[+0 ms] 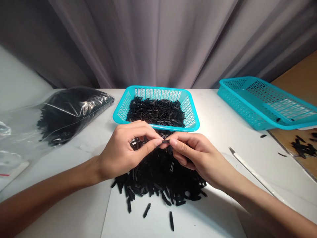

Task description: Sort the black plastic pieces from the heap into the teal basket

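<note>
Between the fingertips of my left hand (132, 147) and my right hand (192, 150) is a small black plastic piece (165, 141). Both hands are closed in a pinch, one at each end of it. They hover over a heap of similar black pieces (160, 181) on a white sheet, just in front of a blue basket (174, 127). That basket holds many more black pieces (156, 110). A few loose pieces lie at the near side of the heap. My curled fingers partly hide the held piece.
At left lies a clear plastic bag (74, 109) full of black pieces. A second blue basket (257, 117) stands at right with a few bits inside. A white-handled craft knife (257, 175) lies near my right forearm. More black pieces (303, 147) rest on a brown surface at far right.
</note>
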The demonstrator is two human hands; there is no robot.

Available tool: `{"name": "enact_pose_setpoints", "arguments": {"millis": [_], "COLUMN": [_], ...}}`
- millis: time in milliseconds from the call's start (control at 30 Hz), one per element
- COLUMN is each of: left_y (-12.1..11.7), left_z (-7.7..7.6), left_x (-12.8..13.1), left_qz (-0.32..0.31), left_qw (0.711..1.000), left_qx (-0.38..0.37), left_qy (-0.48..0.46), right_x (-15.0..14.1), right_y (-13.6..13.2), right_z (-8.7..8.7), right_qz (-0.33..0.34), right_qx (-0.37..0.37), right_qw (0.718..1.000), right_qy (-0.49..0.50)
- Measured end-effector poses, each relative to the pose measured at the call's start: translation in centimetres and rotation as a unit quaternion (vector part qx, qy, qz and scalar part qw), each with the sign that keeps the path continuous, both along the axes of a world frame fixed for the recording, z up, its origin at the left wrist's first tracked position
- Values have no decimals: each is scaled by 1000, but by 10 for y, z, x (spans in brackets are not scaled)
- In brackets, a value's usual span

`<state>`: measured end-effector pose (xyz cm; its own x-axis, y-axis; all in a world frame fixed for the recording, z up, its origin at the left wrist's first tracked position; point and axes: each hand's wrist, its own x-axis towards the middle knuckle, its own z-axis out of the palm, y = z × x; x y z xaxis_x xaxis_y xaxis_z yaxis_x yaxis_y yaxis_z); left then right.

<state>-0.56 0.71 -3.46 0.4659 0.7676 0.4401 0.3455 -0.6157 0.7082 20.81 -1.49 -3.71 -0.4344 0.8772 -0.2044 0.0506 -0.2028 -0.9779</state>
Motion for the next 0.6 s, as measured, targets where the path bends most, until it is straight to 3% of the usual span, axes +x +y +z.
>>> {"name": "enact_pose_setpoints", "arguments": {"millis": [333,600], "left_y": [-6,-7], "left_z": [7,10], "left_x": [2,1], "left_qz": [4,-27], "left_qw": [991,946], "left_qx": [-125,-309], "left_qy": [-45,-94], "right_x": [0,0], "right_y": [0,0], "right_z": [1,2], "right_qz": [26,27], "right_qx": [-136,-166], "right_qw": [980,972], "right_qy": [146,162]}}
